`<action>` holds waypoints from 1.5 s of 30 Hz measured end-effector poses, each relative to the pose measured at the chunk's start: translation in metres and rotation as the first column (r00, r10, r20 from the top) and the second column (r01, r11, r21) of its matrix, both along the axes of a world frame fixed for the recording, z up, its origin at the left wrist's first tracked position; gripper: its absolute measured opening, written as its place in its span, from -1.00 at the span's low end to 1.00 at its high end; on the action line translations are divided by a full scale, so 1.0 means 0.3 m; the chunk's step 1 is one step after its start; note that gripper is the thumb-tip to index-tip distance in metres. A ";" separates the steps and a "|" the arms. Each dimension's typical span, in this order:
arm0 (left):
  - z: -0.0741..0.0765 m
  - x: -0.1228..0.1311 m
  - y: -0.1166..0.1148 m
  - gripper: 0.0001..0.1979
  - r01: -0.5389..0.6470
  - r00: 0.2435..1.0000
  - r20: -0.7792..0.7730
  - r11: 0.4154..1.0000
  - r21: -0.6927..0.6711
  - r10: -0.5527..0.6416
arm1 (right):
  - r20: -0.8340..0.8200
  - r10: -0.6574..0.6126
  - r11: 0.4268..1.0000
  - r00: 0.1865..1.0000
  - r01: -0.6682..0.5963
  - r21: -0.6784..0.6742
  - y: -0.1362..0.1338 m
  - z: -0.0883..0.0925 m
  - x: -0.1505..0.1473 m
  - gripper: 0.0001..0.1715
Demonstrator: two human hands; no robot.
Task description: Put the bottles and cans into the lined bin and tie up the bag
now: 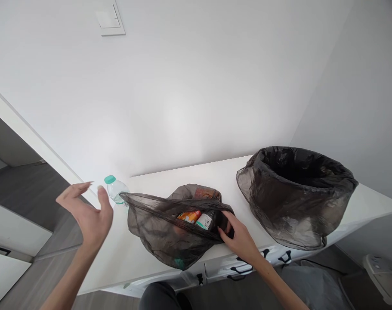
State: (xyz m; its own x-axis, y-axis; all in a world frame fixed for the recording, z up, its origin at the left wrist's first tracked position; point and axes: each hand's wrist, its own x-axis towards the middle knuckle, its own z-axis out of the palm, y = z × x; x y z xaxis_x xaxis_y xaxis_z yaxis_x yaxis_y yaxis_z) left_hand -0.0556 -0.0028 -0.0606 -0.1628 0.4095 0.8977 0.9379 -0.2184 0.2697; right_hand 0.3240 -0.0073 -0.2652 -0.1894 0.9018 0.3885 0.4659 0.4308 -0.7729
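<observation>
A thin black plastic garbage bag (pixel 163 232) lies on a white cabinet top, its mouth gaping. Inside show an orange packet (pixel 189 216) and a white packet (pixel 204 221); other contents are dim through the film. My right hand (pixel 236 234) grips the bag's rim at its right end, fingers partly inside the mouth. Raised to the left of the bag, my left hand (pixel 89 213) is empty, with thumb and fingers apart. Close to it stands a clear plastic bottle (pixel 116 189) with a teal cap, partly covered by the bag's left corner.
On the right of the white cabinet top (pixel 118 258) stands a bin lined with a black bag (pixel 299 198). Dark drawer handles (pixel 242 270) line the cabinet front. A wall with a light switch (pixel 110 19) rises behind.
</observation>
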 end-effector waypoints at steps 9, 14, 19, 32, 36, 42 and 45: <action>-0.123 0.300 -0.242 -0.59 0.288 0.738 -0.282 0.664 -0.690 -0.613 | -0.012 0.050 0.999 0.999 -0.050 -0.005 -0.010 -0.013 0.010 -0.14; -0.218 0.287 -0.305 -0.75 0.272 0.668 -0.284 0.581 -0.767 -0.688 | -0.018 0.071 0.997 0.997 -0.071 -0.006 -0.017 0.011 0.011 -0.12; -0.270 0.279 -0.381 -0.73 0.304 0.656 -0.264 0.568 -0.765 -0.707 | -0.019 0.082 0.996 0.996 -0.082 -0.017 -0.023 0.030 0.013 -0.20; -0.407 0.330 -0.406 -0.55 0.072 0.877 -0.306 0.731 -0.678 -0.370 | -0.118 0.080 0.993 0.990 -0.090 -0.082 -0.016 0.021 0.022 -0.32; -0.468 0.360 -0.380 -0.54 -0.065 0.832 -0.466 0.781 -0.621 -0.302 | -0.119 0.073 0.993 0.990 -0.083 -0.082 -0.014 0.018 0.023 -0.33; -0.491 0.339 -0.414 -0.54 -0.060 0.872 -0.413 0.779 -0.625 -0.264 | -0.106 0.084 0.993 0.991 -0.093 -0.076 -0.018 0.032 0.021 -0.49; -0.449 0.302 -0.465 -0.50 0.012 0.894 -0.337 0.768 -0.640 -0.295 | -0.097 0.083 0.993 0.992 -0.091 -0.081 -0.020 0.037 0.018 -0.52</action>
